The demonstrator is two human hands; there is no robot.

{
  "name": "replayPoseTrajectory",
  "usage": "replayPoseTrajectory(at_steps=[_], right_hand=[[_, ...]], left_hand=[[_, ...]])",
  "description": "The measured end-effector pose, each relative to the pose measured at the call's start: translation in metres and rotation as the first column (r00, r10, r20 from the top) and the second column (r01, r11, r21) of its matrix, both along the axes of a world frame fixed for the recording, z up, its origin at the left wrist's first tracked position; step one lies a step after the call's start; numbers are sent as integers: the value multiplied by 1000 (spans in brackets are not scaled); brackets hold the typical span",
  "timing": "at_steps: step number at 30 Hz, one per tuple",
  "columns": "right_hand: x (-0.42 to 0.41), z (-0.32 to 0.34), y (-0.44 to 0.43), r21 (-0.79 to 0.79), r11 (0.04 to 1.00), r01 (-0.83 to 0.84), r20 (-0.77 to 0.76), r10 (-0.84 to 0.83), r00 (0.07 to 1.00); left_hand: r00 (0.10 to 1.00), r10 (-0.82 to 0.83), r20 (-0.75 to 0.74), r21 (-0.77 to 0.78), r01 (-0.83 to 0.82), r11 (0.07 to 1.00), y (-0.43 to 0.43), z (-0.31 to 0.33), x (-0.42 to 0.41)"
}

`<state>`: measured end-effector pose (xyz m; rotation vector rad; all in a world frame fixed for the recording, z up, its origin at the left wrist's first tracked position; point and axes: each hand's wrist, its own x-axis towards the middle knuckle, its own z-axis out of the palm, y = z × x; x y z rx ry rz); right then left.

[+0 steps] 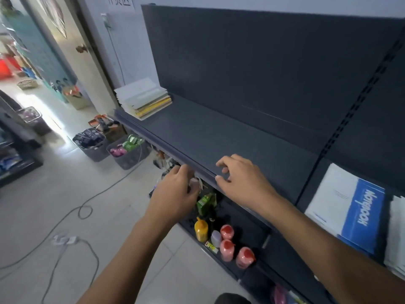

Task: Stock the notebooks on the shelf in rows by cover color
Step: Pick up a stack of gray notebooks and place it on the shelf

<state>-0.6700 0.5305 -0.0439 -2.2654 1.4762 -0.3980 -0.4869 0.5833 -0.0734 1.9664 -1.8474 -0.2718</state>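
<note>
A dark grey shelf [219, 132] runs from far left to near right. At its far left end lies a stack of notebooks [143, 98] with white, green and yellow covers. On the neighbouring shelf section at the right lies a white and blue notebook [348, 205], and beside it a white stack [396, 233] cut off by the frame edge. My right hand [241, 176] hovers over the shelf's front edge with loosely curled fingers and holds nothing. My left hand [177, 189] hangs just in front of the edge, fingers loosely curled, also holding nothing.
Below the shelf stand a yellow bottle [201, 230], pink bottles [226, 246] and a green carton [205, 202]. Grey baskets [129, 150] of goods sit on the floor at the left. Cables [83, 211] and a power strip [64, 239] lie on the tiled floor.
</note>
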Motion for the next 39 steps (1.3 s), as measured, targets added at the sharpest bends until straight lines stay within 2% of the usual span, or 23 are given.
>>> replayPoseTrajectory(at_steps=[6, 21, 26, 31, 36, 39], right_hand=[[79, 5, -44, -18, 999, -49, -1, 49, 999], [285, -13, -233, 18, 1000, 0, 73, -1, 997], [328, -18, -277, 32, 999, 34, 59, -36, 998], [355, -23, -317, 11, 992, 127, 64, -127, 990], [380, -33, -349, 71, 961, 268, 81, -274, 958], [397, -37, -366, 95, 931, 354, 74, -361, 930]], left_hand=[[996, 84, -17, -12, -84, 996, -31, 0, 82], [996, -49, 77, -28, 51, 998, -215, 11, 289], [994, -100, 47, -52, 103, 993, -266, 24, 333], [987, -152, 45, -58, 155, 986, -327, 31, 371], [970, -237, 62, -54, 240, 969, -394, 20, 411], [956, -266, 121, -55, 274, 960, -440, 12, 435]])
